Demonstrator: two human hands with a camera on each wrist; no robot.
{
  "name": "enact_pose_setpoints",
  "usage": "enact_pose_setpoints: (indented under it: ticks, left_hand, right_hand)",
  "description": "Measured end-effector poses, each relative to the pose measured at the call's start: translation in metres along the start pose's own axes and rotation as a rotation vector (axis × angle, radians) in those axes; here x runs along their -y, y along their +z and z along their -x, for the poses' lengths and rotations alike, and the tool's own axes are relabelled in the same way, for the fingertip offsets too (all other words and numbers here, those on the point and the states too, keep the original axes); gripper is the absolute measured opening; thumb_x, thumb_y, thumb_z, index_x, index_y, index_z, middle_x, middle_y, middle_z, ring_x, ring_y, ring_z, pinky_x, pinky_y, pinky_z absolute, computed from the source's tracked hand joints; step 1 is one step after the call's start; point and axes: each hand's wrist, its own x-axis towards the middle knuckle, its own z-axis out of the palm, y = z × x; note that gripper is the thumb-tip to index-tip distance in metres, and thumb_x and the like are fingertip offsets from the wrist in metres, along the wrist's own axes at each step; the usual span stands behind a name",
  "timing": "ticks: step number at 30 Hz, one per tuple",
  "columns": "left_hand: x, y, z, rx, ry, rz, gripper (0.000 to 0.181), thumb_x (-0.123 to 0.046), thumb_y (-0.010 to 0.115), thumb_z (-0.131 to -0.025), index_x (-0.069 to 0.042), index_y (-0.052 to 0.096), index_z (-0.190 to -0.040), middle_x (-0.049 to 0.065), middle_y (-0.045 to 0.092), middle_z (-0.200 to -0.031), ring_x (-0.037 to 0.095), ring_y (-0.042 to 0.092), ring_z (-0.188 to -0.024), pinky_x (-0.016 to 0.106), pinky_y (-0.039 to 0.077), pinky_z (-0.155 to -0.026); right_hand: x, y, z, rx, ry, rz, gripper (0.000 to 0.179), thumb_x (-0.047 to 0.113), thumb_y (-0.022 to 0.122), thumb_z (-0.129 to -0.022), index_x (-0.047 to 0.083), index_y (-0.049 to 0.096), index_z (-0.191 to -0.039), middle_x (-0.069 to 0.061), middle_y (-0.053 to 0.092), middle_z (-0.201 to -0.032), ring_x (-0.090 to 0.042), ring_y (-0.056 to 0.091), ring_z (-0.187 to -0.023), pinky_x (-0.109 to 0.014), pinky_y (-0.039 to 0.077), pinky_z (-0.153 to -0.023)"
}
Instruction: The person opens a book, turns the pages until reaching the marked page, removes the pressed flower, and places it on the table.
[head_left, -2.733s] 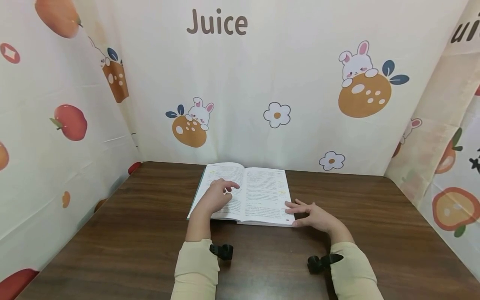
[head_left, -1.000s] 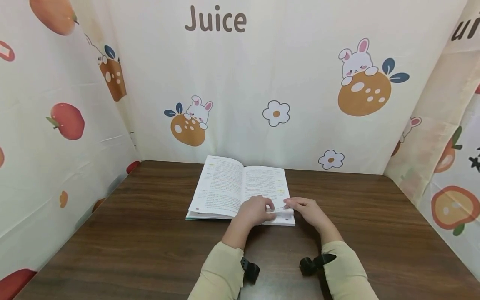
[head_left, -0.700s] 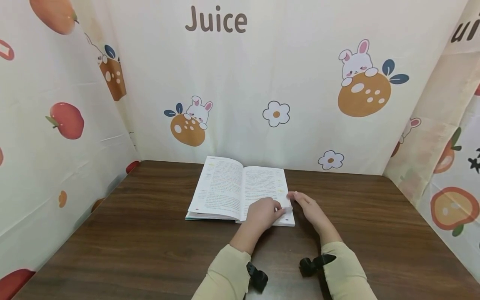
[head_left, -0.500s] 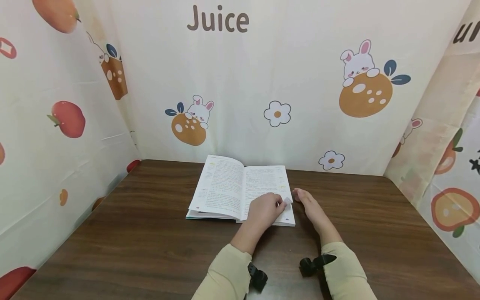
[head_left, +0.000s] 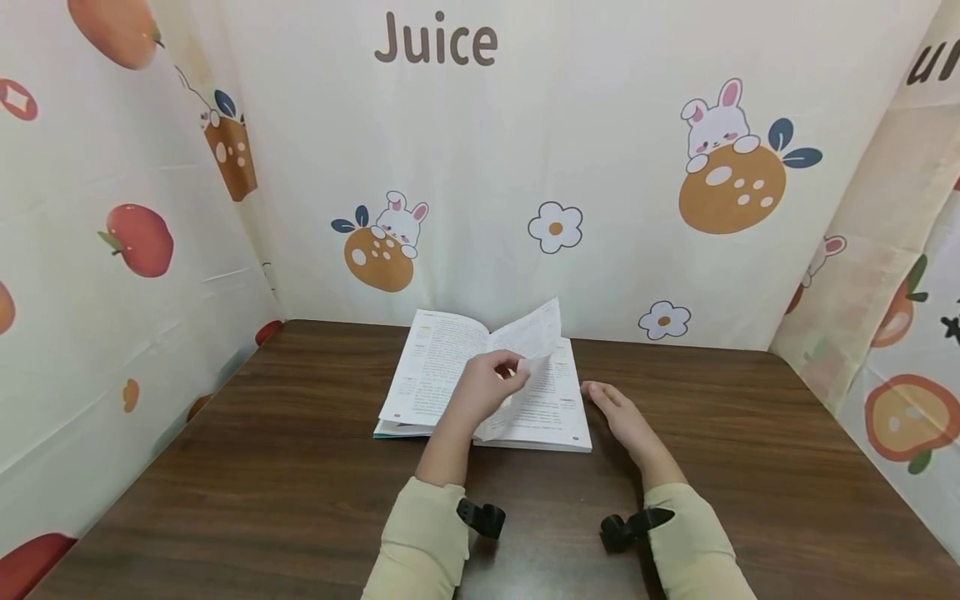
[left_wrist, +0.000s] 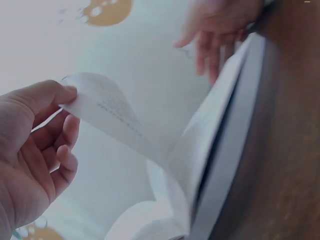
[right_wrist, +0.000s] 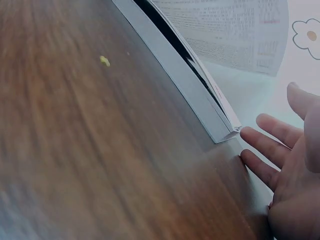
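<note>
An open book (head_left: 442, 362) with printed pages lies on the table, its far side near the back cloth. Between thumb and finger, my left hand (head_left: 486, 385) pinches a single page (head_left: 538, 329) by its outer edge. That page stands lifted and bowed over the right half of the book. In the left wrist view the pinched corner of the page (left_wrist: 107, 107) shows at my left thumb tip. My right hand (head_left: 621, 419) rests beside the book's right edge, and in the right wrist view its extended fingers (right_wrist: 265, 145) are right by the book's corner.
The brown wooden table (head_left: 262, 483) spreads around the book. A printed cloth (head_left: 480, 150) with rabbits and fruit hangs behind it and along both sides. Black wrist cameras (head_left: 483, 518) sit on the sleeves. A small yellow speck (right_wrist: 104, 61) lies on the table.
My left hand came over from the left page to the lower right corner, took hold of a page and has lifted it leftward. The right hand has slid off the page to beside the book.
</note>
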Motion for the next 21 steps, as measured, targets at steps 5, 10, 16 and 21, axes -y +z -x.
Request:
enact_pose_setpoints:
  ticks: [5, 10, 16, 21]
  left_hand:
    - [0.007, -0.016, 0.0, -0.021, -0.024, 0.128, 0.021, -0.014, 0.066, -0.083, -0.009, 0.068, -0.103, 0.001, 0.057, -0.083, 0.016, 0.052, -0.079, 0.026, 0.043, -0.066]
    - [0.016, -0.034, 0.001, -0.07, -0.039, 0.178, 0.025, -0.01, 0.065, -0.082, -0.009, 0.067, -0.107, 0.003, 0.054, -0.083, 0.018, 0.052, -0.08, 0.026, 0.044, -0.064]
    - [0.026, -0.06, 0.008, -0.106, -0.105, 0.17, 0.025, -0.013, 0.065, -0.085, -0.007, 0.067, -0.109, 0.006, 0.055, -0.084, 0.02, 0.049, -0.083, 0.028, 0.041, -0.064]
    - [0.039, -0.08, 0.015, -0.118, -0.192, 0.184, 0.026, -0.023, 0.064, -0.088, -0.006, 0.067, -0.106, 0.007, 0.059, -0.09, 0.02, 0.05, -0.085, 0.029, 0.042, -0.07]
  right_hand:
    - [0.0, 0.001, 0.0, -0.002, -0.003, 0.017, 0.057, 0.048, 0.039, -0.096, 0.006, 0.044, -0.135, -0.018, 0.038, -0.141, -0.035, 0.03, -0.131, -0.056, 0.024, -0.101]
    - [0.001, 0.002, 0.001, 0.001, 0.014, 0.021, 0.054, 0.045, 0.043, -0.096, 0.008, 0.044, -0.135, -0.018, 0.038, -0.14, -0.037, 0.032, -0.129, -0.058, 0.029, -0.097]
    - [0.001, 0.002, 0.002, 0.004, 0.013, 0.022, 0.051, 0.042, 0.044, -0.096, 0.008, 0.045, -0.134, -0.018, 0.039, -0.139, -0.037, 0.034, -0.127, -0.059, 0.031, -0.095]
    - [-0.001, 0.002, 0.001, 0.005, 0.002, 0.035, 0.051, 0.042, 0.045, -0.095, 0.009, 0.045, -0.133, -0.019, 0.041, -0.137, -0.037, 0.036, -0.126, -0.059, 0.032, -0.095]
